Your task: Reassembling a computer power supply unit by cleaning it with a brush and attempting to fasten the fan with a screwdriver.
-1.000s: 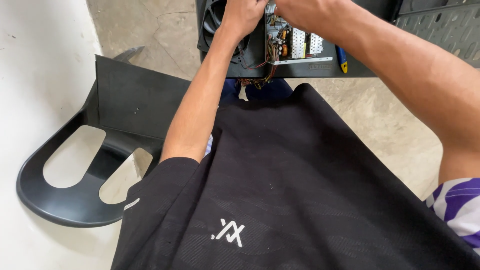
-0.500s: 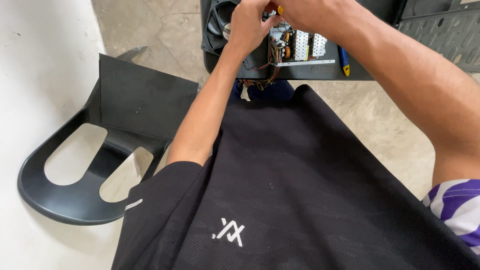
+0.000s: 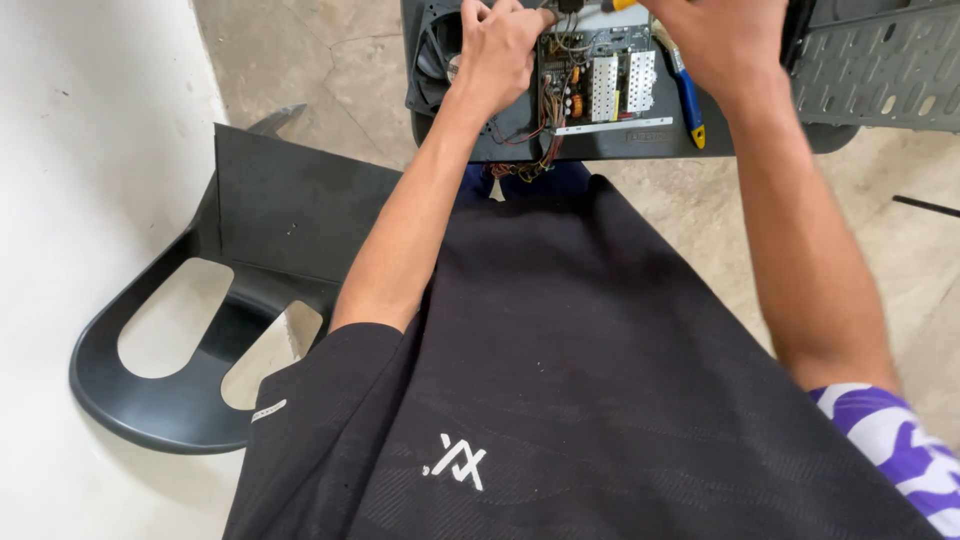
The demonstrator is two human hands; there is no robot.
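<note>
The left hand (image 3: pixel 500 50) rests curled on the open power box (image 3: pixel 590 100) beside its fan (image 3: pixel 432 50). The right hand (image 3: pixel 715 40) grips a yellow-handled tool (image 3: pixel 622 5); its fingers are blurry.

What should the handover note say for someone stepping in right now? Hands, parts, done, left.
Left hand: resting on the opened power supply unit, by its fan; nothing clearly in its grip.
Right hand: above the circuit board, gripping a yellow-handled tool, tip out of view.
Blue-and-yellow screwdriver lies beside the board.
Done: cover off, board exposed.
Left: board and wiring remain in the case.
</note>
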